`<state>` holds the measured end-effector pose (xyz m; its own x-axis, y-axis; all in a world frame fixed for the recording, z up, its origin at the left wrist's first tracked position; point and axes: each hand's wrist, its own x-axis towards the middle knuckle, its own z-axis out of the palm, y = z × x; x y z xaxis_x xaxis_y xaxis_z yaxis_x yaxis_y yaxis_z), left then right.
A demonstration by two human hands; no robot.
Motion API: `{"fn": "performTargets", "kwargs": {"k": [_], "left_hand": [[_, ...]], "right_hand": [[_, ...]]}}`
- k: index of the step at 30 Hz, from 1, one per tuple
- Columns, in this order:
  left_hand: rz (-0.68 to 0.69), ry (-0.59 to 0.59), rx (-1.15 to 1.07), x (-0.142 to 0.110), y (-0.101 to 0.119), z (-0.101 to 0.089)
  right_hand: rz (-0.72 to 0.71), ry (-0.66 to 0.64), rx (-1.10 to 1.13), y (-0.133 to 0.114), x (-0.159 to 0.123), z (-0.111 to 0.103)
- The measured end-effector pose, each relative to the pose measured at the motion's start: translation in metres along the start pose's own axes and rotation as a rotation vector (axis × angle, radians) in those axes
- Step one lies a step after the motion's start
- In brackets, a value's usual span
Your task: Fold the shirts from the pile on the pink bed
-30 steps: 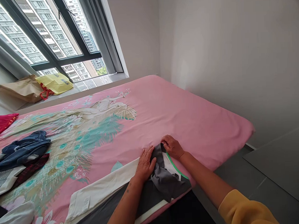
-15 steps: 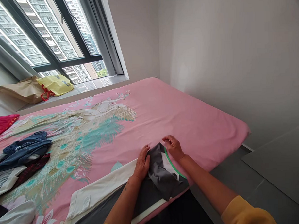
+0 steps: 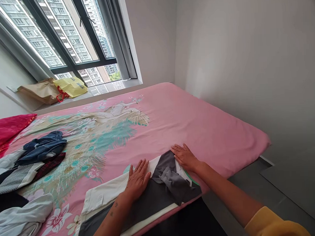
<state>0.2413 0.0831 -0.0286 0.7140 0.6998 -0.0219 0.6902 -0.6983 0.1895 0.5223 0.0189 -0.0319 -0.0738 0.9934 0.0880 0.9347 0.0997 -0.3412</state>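
A dark grey and white garment (image 3: 140, 208) with a green-edged opening lies spread along the near edge of the bed. Flat on its white and grey part rests my left hand (image 3: 137, 179), fingers extended. My right hand (image 3: 184, 156) lies at the garment's far right corner, fingers stretched out, touching the cloth by the green edge. Between the hands a grey piece of the fabric (image 3: 170, 177) is bunched and folded over. Neither hand grips anything.
The bed (image 3: 199, 127) has a pink sheet with a peacock print. To the left lie dark blue clothes (image 3: 46, 146), a light grey garment (image 3: 23, 215) and a red cushion (image 3: 10, 131). On the windowsill sit a brown paper bag (image 3: 40, 91) and a yellow bag (image 3: 72, 87).
My left hand has slid left along the garment, its fingers spreading. My right hand has gone from a curled pinch at the green edge to lying flat. The view has shifted slightly left.
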Motion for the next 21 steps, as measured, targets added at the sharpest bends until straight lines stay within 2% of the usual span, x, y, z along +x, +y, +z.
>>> {"fn": "performTargets", "kwargs": {"k": [3,5,7,9,11,14,18,21], "left_hand": [[-0.039,-0.011,0.017,-0.005,-0.002,0.002],[-0.059,-0.007,0.006,-0.013,-0.006,0.003],[-0.105,0.059,-0.028,-0.024,-0.01,0.003],[-0.132,0.175,-0.084,-0.037,-0.009,-0.001],[-0.092,0.255,-0.147,-0.047,0.003,-0.008],[-0.052,0.264,-0.191,-0.051,0.038,-0.02],[-0.186,0.215,-0.227,-0.043,0.081,-0.029],[-0.314,0.108,-0.411,-0.036,0.093,-0.03]], "right_hand": [[-0.095,-0.042,0.026,-0.013,-0.002,-0.002],[-0.061,-0.068,0.075,-0.016,-0.005,-0.003],[0.019,0.027,0.161,-0.018,-0.014,-0.006],[0.078,0.188,0.249,-0.021,-0.029,-0.01],[0.116,0.264,0.28,-0.03,-0.048,-0.014],[0.167,0.251,0.255,-0.053,-0.076,-0.013],[0.163,0.312,0.415,-0.081,-0.098,-0.008],[0.101,0.377,0.582,-0.091,-0.106,-0.01]]}}
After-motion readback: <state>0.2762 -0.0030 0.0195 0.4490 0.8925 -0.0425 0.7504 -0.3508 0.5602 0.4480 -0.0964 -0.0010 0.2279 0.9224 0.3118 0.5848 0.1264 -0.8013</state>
